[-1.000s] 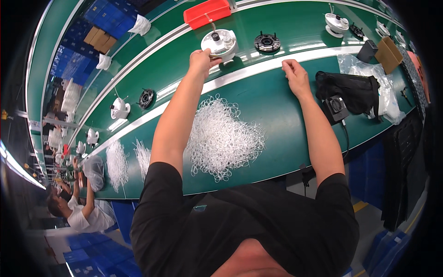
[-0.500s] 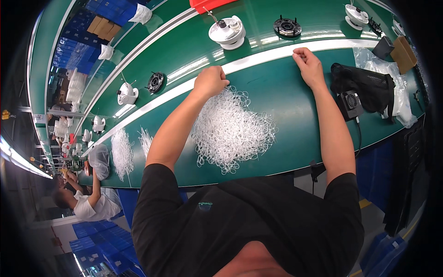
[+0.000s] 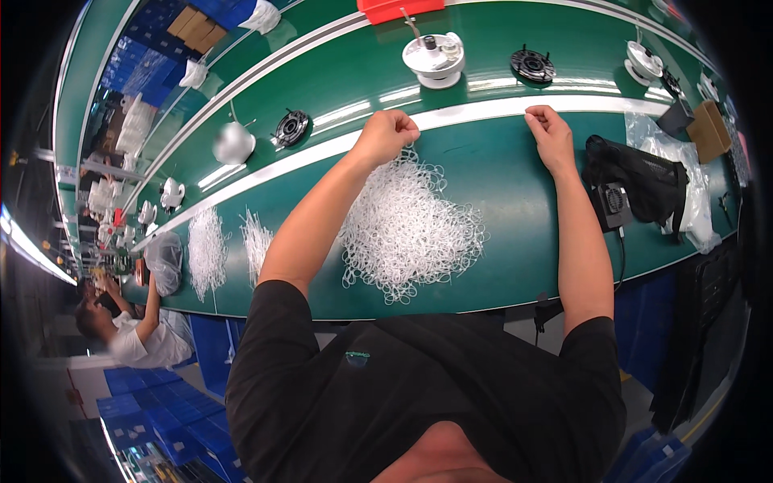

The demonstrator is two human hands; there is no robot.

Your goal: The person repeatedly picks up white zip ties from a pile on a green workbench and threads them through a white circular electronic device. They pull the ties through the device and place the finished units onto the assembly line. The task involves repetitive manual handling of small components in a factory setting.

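My left hand (image 3: pixel 388 138) is at the far tip of a heap of small white plastic loops (image 3: pixel 411 229), which look like looped cable ties. Its thumb and fingers are pinched together just above the topmost loops; whatever is between them is too small to make out. Farther right, my right hand (image 3: pixel 552 141) hovers over the green table, close to the white strip (image 3: pixel 483 110). Those fingertips are also drawn together, and I cannot tell if anything is between them.
Beyond the strip stand a white round unit (image 3: pixel 435 60) and black ring-shaped parts (image 3: pixel 533 64). A red bin (image 3: pixel 401 10) sits behind. At right lie a black bag (image 3: pixel 632 177) and clear plastic (image 3: pixel 700 217). More white ties (image 3: pixel 208 253) lie left; a co-worker (image 3: pixel 149 338) sits beyond.
The whole view has tilted slightly. My left fingers have shifted from a closer curl to a more extended pinch above the loops. My right hand stays pinched near the strip.
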